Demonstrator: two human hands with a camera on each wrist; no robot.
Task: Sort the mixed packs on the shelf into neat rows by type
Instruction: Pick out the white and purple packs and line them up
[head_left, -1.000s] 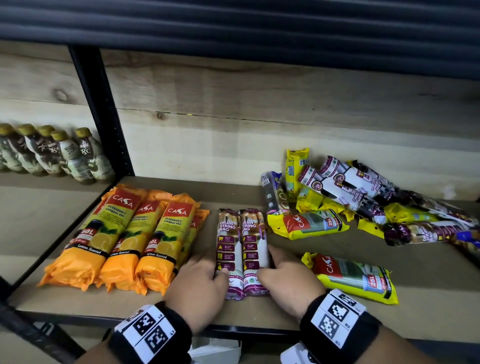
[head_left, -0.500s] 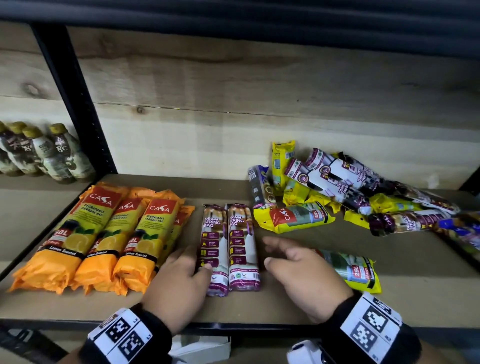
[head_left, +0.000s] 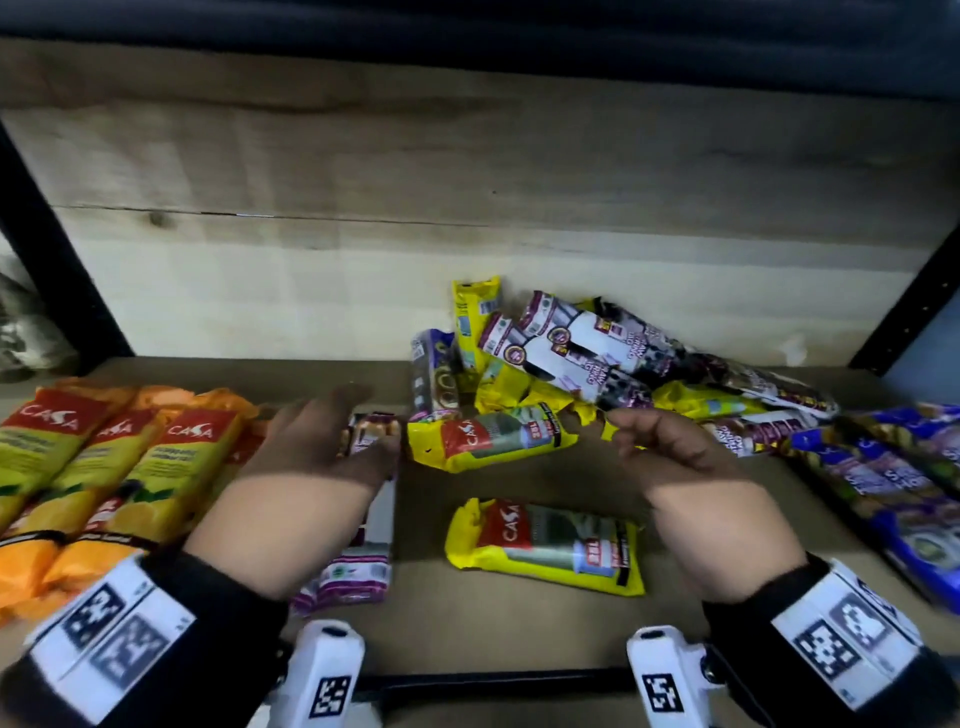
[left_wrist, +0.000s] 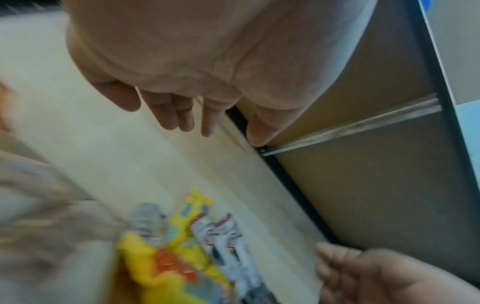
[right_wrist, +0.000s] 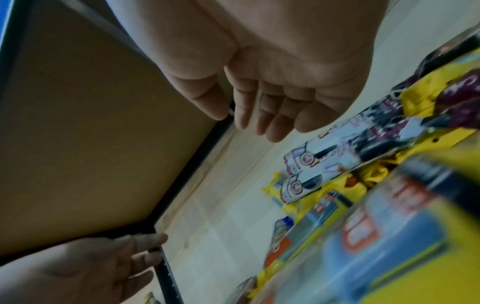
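Orange Casa packs (head_left: 119, 467) lie in a row at the shelf's left. Two purple drawstring-bag packs (head_left: 371, 519) lie beside them, partly under my left hand (head_left: 322, 441), which hovers above with relaxed, straight fingers and holds nothing. My right hand (head_left: 639, 436) is raised over the shelf's middle, fingers loosely bent and empty, next to a yellow Casa pack (head_left: 488, 436). Another yellow pack (head_left: 550, 540) lies below it, near the front. A mixed heap of purple, white and yellow packs (head_left: 597, 358) sits at the back. In both wrist views the palms (left_wrist: 182, 61) (right_wrist: 285, 51) are empty.
Blue packs (head_left: 893, 478) lie along the right end of the shelf. A wooden back wall (head_left: 467, 208) closes the bay, with black uprights (head_left: 47, 249) at both sides. The black front edge (head_left: 493, 680) runs between my wrists.
Both hands have lifted off the two purple packs and moved forward. The right hand went right toward the yellow pack. The head view has shifted right, bringing the blue packs into view.
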